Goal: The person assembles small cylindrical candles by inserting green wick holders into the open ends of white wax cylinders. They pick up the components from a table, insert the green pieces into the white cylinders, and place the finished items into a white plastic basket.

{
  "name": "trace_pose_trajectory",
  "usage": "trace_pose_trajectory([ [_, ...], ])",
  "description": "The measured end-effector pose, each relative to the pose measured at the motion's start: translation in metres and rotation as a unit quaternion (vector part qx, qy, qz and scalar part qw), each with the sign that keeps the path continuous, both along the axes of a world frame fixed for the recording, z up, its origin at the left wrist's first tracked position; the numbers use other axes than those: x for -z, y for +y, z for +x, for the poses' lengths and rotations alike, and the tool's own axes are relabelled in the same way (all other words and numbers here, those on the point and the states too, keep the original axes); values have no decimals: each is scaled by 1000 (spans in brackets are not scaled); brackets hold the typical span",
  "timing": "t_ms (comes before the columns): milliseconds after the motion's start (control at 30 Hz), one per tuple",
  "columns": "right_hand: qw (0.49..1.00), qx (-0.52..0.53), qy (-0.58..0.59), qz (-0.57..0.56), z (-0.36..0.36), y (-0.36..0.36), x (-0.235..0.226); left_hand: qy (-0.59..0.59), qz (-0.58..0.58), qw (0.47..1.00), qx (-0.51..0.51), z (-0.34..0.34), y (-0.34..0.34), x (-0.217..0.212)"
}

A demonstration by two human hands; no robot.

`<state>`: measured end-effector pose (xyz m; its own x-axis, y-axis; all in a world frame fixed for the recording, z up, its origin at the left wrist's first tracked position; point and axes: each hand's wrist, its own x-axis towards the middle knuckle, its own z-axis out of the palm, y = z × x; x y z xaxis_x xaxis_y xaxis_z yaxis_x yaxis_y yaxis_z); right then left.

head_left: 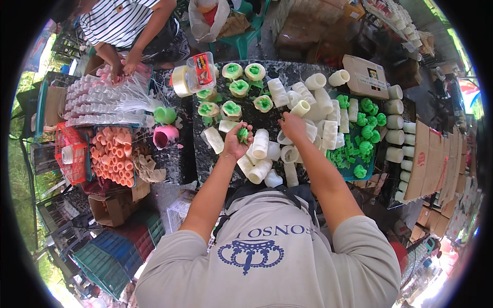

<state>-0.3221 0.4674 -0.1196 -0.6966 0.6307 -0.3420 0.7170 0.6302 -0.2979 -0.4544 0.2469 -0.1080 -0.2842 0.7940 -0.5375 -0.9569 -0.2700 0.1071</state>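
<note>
Your left fingers point(249, 128) curl around a small green piece point(242, 135), holding it above the palm. Your right fingers point(282, 121) bend down just nearer you than a tilted cream cylinder point(301, 108); whether they grip anything, I cannot tell. Green-topped cups point(231, 109) stand beyond your left fingers.

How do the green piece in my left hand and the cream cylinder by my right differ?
The green piece is vivid, the cream cylinder pale. The green piece looks lobed, the cylinder tubular. Your left hand holds the green piece; the cylinder is by your right hand.
</note>
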Motion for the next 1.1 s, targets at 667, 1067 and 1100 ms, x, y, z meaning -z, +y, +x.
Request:
trace_pose_trajectory([
  [667,987,-143,38,61,14,14,28,784,-183,286,520,6,134,-3],
  [1067,861,237,424,-152,18,14,-7,809,-179,109,550,21,126,29],
  [1100,823,271,447,-222,18,20,2,812,-178,102,546,25,130,28],
])
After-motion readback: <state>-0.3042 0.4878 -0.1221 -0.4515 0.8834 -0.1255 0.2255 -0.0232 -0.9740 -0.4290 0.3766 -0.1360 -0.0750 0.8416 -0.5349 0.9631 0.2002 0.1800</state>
